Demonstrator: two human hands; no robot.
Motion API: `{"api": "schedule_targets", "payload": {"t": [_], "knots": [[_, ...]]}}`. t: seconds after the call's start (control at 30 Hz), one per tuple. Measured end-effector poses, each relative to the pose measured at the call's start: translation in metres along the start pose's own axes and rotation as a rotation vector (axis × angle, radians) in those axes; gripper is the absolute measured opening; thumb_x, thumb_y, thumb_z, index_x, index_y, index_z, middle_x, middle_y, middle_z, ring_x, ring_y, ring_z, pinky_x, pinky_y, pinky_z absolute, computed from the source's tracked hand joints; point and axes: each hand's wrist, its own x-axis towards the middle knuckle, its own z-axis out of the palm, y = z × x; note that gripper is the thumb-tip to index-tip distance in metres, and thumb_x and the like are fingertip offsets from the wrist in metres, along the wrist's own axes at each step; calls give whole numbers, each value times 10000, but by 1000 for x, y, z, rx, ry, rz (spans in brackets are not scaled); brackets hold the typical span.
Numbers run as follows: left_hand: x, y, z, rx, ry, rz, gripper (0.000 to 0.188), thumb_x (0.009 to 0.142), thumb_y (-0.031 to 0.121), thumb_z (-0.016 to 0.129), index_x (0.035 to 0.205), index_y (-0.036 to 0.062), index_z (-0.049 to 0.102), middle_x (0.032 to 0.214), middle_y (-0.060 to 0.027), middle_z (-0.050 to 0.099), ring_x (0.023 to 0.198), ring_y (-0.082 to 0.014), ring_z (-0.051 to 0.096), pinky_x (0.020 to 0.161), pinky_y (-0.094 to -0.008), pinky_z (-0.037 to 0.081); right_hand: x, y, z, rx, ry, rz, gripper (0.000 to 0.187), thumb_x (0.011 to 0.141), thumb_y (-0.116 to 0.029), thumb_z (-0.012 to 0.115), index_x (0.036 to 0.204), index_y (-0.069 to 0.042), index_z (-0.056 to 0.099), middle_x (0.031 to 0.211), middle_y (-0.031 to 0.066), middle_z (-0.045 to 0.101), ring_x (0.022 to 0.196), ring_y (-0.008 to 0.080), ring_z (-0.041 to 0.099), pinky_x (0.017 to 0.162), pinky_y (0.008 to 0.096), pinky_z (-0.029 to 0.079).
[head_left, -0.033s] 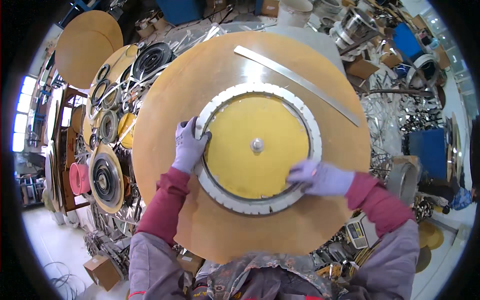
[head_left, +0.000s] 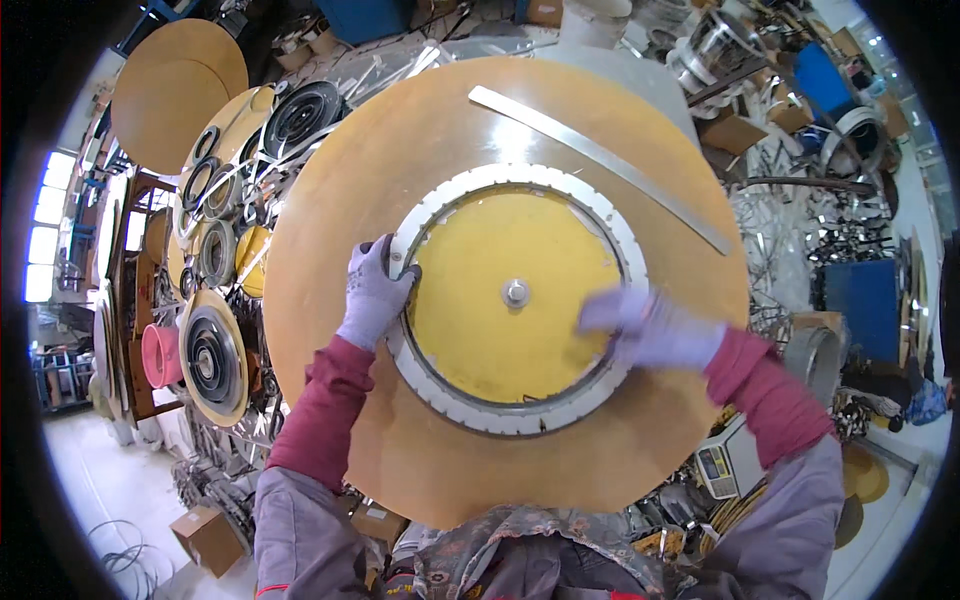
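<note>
A grey-white ring (head_left: 440, 400) with small notches around its outer edge lies on a large round tan board (head_left: 330, 260). Inside the ring sits a yellow disc (head_left: 500, 345) with a metal bolt head (head_left: 515, 293) at its middle. My left hand (head_left: 377, 290), in a pale lilac glove, grips the ring's left side, thumb on the inner edge and fingers along the outside. Over the right side of the ring is my right hand (head_left: 650, 325), in a matching glove. Motion smears its fingers, so whether they touch the ring is unclear.
A flat metal strip (head_left: 600, 160) lies across the board's upper right. Dark rings and coils (head_left: 300, 118) crowd the left, beside a pink bucket (head_left: 160, 355). A digital scale (head_left: 728, 462) stands at the lower right. Metal scraps (head_left: 845, 215) are piled farther right.
My right hand has moved up along the ring's right side and slightly outward. My left hand keeps its grip at the left.
</note>
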Motion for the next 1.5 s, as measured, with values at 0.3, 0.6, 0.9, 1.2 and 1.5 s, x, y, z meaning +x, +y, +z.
{"api": "schedule_targets", "payload": {"t": [0.3, 0.6, 0.9, 1.2, 1.5], "knots": [[116, 105, 43, 230, -226, 663, 499, 767, 172, 686, 1224, 67, 515, 1059, -148, 559, 1015, -333, 533, 898, -401, 428, 172, 188, -75, -806, 417, 501, 873, 713, -647, 624, 1383, -155, 358, 1424, 214, 301, 1322, 377, 286, 1084, 521, 221], [130, 127, 34, 299, -379, 618, 372, 756, 109, 677, 1101, 40, 557, 1007, -145, 561, 944, -336, 567, 830, -385, 464, 34, 280, -214, -32, 159, 617, 710, 765, -462, 693, 1255, 20, 516, 1146, 110, 607, 1050, 183, 562, 937, 294, 411], [137, 139, 42, 225, -413, 665, 406, 727, 86, 696, 1102, 35, 551, 1036, -149, 565, 990, -335, 553, 863, -391, 457, 4, 231, -195, -251, 372, 669, 362, 885, -295, 588, 1123, -23, 613, 911, 100, 657, 797, 172, 623, 695, 301, 497], [158, 134, 64, 108, -535, 810, 374, 705, 53, 683, 1054, 31, 549, 995, -146, 527, 955, -345, 529, 841, -406, 451, 42, 207, -140, -854, 291, 131, 244, 880, -342, 568, 838, -105, 607, 700, 117, 601, 652, 304, 609, 587, 404, 463], [161, 135, 61, 30, -562, 809, 319, 729, 68, 649, 1032, 32, 552, 960, -162, 516, 925, -352, 525, 817, -420, 441, 83, 192, -131, -763, 61, 160, 275, 902, -339, 550, 804, -82, 556, 609, 145, 541, 597, 316, 590, 540, 415, 441]]}}
